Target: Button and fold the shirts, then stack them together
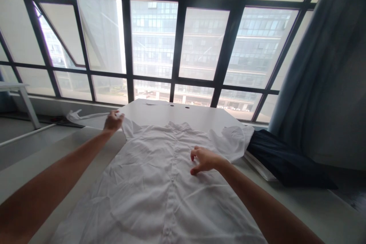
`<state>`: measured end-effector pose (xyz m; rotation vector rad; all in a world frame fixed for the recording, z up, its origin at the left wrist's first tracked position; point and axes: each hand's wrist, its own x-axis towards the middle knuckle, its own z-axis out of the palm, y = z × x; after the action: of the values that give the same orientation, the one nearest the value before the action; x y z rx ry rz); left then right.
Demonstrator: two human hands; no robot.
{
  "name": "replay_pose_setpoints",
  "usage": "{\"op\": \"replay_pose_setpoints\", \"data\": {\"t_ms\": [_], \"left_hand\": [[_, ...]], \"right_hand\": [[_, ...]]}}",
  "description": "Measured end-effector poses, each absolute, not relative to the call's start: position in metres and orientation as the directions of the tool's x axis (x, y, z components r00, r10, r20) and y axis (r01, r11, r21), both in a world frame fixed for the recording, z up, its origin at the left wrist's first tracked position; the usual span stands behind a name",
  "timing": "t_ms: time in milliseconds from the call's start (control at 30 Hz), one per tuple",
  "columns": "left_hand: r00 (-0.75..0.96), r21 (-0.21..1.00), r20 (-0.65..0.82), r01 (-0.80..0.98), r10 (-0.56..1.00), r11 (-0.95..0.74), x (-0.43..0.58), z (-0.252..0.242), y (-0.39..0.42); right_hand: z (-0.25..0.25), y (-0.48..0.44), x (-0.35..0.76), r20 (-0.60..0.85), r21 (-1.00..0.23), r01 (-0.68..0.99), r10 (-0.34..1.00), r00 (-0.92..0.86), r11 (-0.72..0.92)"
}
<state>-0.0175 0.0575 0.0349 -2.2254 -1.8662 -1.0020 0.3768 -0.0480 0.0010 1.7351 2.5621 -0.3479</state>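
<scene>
A white button-up shirt (154,183) lies spread face up on a white table (177,112), collar toward the window. My left hand (113,121) reaches far out and is closed on the shirt's left sleeve at the shoulder. My right hand (204,160) rests on the shirt's chest just right of the button line, fingers curled and pressing on the cloth, holding nothing that I can make out.
A dark blue garment (281,158) lies at the table's right edge over something white. A blue curtain (323,80) hangs at the right. A large grid window (177,42) fills the back. Another white table's leg (27,108) stands at far left.
</scene>
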Motion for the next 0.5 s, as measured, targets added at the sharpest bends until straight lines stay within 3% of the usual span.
{"op": "replay_pose_setpoints", "data": {"t_ms": [67, 200, 267, 367, 500], "left_hand": [[0.034, 0.269, 0.477, 0.946, 0.879, -0.182, 0.004, 0.017, 0.045], [0.283, -0.121, 0.331, 0.959, 0.9, -0.257, 0.066, -0.011, 0.01], [0.326, -0.216, 0.317, 0.939, 0.891, -0.267, 0.089, -0.009, -0.003], [0.425, -0.192, 0.312, 0.904, 0.85, -0.382, 0.107, 0.003, -0.01], [0.655, -0.03, 0.178, 0.75, 0.735, -0.661, 0.104, -0.002, -0.002]], "right_hand": [[0.007, -0.053, 0.37, -0.213, -0.156, 0.932, 0.911, -0.354, 0.326], [0.005, -0.056, 0.371, -0.232, -0.167, 0.943, 0.918, -0.32, 0.287], [0.002, -0.055, 0.377, -0.236, -0.189, 0.945, 0.922, -0.307, 0.266], [0.0, -0.054, 0.383, -0.241, -0.216, 0.942, 0.921, -0.307, 0.257], [0.002, -0.056, 0.381, -0.24, -0.198, 0.947, 0.924, -0.299, 0.254]]}}
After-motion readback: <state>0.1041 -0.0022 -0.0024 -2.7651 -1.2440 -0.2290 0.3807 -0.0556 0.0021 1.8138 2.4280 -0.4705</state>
